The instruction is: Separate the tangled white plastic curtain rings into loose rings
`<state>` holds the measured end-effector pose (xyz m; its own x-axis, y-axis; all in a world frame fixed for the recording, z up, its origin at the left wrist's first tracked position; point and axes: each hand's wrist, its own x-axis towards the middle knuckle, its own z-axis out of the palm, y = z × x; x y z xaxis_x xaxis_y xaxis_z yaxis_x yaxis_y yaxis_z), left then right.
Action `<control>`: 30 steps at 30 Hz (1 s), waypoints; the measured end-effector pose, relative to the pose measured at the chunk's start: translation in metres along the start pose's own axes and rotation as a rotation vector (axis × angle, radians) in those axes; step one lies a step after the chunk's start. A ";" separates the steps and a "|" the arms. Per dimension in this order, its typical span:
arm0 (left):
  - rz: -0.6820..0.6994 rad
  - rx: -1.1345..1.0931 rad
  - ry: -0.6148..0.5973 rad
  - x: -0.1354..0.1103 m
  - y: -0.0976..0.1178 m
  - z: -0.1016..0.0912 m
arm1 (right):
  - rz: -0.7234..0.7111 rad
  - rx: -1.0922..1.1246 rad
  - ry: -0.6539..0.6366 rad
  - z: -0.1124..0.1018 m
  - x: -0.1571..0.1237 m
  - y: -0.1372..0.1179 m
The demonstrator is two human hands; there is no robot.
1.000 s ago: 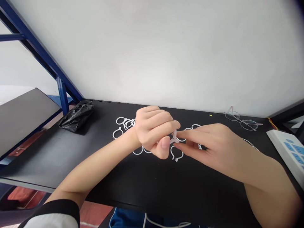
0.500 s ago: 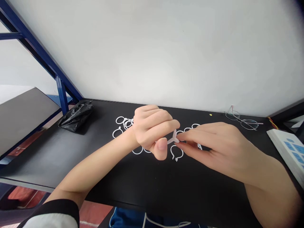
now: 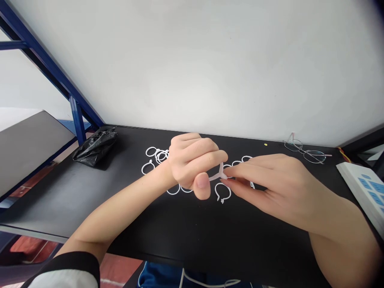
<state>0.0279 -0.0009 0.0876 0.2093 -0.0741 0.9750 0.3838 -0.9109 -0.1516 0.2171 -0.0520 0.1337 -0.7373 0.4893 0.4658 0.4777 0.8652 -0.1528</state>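
My left hand [image 3: 195,162] is curled closed around a white plastic snap ring [image 3: 221,171], its thumb pointing down toward the tabletop. Thumb and forefinger of my right hand [image 3: 270,178] pinch the same ring where its two ends meet. Most of the ring's loop is hidden inside the left fist. Just below the fingertips lies an open white ring [image 3: 223,191] with a small knob at one end. More white rings [image 3: 148,168] rest on the black table, several left of the left wrist and several partly hidden behind my right hand.
A crumpled black plastic bag [image 3: 96,148] sits at the table's left end. Wire-framed glasses [image 3: 313,157] lie at the back right, near a white device with blue keys [image 3: 364,188]. A pale wall [image 3: 192,72] rises behind the black table [image 3: 168,228]; blue metal framing [image 3: 77,120] stands left.
My left thumb has shifted very slightly up. Both hands keep their hold on the ring, and the rings on the table stay where they were.
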 end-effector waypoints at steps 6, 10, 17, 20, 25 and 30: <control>-0.057 0.055 -0.134 -0.007 -0.002 0.000 | 0.012 -0.006 -0.022 -0.001 0.000 0.001; -0.091 0.076 -0.177 -0.009 -0.002 0.000 | 0.012 -0.005 -0.023 -0.001 0.000 0.001; 0.000 0.024 -0.013 0.001 0.000 0.002 | 0.008 0.009 -0.026 -0.001 0.001 0.001; -0.004 0.072 -0.050 0.002 -0.002 0.002 | 0.007 0.012 -0.038 -0.001 0.001 0.001; -0.002 0.053 -0.099 0.004 -0.004 0.002 | 0.015 0.009 -0.065 0.000 0.000 0.002; -0.132 0.124 -0.276 0.009 -0.008 0.000 | 0.153 0.089 -0.063 0.009 0.006 0.015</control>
<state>0.0270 0.0059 0.0973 0.3795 0.1698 0.9095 0.5267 -0.8478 -0.0615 0.2153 -0.0351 0.1266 -0.6891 0.6195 0.3760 0.5445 0.7850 -0.2953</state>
